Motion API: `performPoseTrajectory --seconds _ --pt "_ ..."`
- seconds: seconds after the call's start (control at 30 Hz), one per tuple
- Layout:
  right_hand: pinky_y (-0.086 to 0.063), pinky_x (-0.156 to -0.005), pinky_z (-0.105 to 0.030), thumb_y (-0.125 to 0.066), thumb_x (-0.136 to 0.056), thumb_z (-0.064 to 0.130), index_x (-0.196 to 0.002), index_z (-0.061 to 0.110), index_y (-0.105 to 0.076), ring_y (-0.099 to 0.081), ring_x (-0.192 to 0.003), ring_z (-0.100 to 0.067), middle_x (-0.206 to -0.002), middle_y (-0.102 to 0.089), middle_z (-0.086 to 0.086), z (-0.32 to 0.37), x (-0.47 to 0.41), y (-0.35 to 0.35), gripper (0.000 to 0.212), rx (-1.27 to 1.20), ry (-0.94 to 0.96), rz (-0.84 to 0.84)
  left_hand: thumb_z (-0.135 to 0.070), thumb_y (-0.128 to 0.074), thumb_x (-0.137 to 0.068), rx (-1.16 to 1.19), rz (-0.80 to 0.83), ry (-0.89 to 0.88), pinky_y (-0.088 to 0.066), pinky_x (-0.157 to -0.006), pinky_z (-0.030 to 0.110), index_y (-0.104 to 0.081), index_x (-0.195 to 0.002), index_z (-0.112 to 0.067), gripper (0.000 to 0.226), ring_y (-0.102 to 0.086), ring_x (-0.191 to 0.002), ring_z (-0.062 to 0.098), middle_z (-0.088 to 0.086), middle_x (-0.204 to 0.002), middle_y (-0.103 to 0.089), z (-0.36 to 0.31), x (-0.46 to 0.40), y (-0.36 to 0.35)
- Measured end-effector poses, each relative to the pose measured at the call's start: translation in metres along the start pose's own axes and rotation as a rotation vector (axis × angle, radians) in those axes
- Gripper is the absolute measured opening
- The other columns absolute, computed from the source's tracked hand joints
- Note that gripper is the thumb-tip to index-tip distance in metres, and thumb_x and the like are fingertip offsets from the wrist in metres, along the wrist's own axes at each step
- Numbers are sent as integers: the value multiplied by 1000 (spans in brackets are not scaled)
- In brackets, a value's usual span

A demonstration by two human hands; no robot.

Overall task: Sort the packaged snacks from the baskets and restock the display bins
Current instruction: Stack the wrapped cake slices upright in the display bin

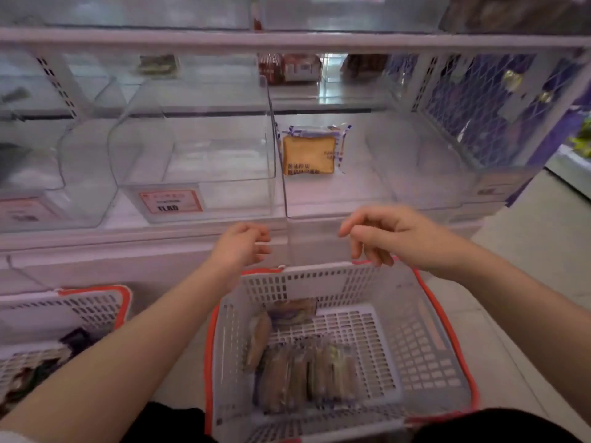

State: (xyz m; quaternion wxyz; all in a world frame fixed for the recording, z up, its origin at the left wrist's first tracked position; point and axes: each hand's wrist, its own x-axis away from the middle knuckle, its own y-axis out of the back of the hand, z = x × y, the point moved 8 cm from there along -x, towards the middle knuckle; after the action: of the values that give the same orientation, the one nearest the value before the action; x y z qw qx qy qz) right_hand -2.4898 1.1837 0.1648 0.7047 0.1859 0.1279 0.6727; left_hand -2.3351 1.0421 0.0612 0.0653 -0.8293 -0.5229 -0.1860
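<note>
Both hands hanging empty above the basket, fingers loosely curled.

The left hand point(243, 247) and right hand point(383, 235) are hovering over the far rim of the white basket point(425, 343), gripping nothing. Wrapped snack packs point(303, 378) are lying in the basket's bottom; one toast packet point(309, 153) is standing in the clear display bin point(415, 174) behind.

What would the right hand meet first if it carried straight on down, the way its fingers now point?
Probably the far rim of the middle basket, just under the right hand fingertips; depth is unclear.
</note>
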Motion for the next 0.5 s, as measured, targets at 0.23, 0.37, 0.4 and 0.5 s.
performPoseTrajectory --seconds 0.23,0.37,0.4,0.5 --pt "-50 -69 -29 -49 -96 19 -91 15 -61 -59 -68 -12 -80 -65 0 -150 12 -111 13 282 -346 247 -1 -43 -91 -672 217 132 -49 -76 34 -61 -86 11 22 -63 -92 36 33 -97 -63 152 1 -32" --pt "-47 -69 -28 -47 -96 22 -94 7 -63 -59 -71 -13 -92 -68 -8 -221 22 -139 22 332 -494 280 -23 -39 -98 -1135 425 36 -43 -89 37 -50 -126 1 38 -57 -109 37 24 -113 -62 222 12 -55" --pt "-46 -66 -25 -47 -96 22 -93 7 -63 -58 -68 -11 -92 -69 -8 -234 25 -144 22 317 -520 270 -26 -36 -99 -1225 480 39 -45 -89 39 -45 -132 -2 42 -59 -107 35 22 -112 -63 242 14 -60" --pt "-43 -59 -19 -48 -96 19 -83 9 -63 -56 -65 -9 -83 -68 -5 -268 34 -155 22 261 -590 208 -34 -39 -96 -1358 465 127 -50 -80 38 -32 -143 -17 51 -63 -100 29 14 -112 -64 291 16 -61"
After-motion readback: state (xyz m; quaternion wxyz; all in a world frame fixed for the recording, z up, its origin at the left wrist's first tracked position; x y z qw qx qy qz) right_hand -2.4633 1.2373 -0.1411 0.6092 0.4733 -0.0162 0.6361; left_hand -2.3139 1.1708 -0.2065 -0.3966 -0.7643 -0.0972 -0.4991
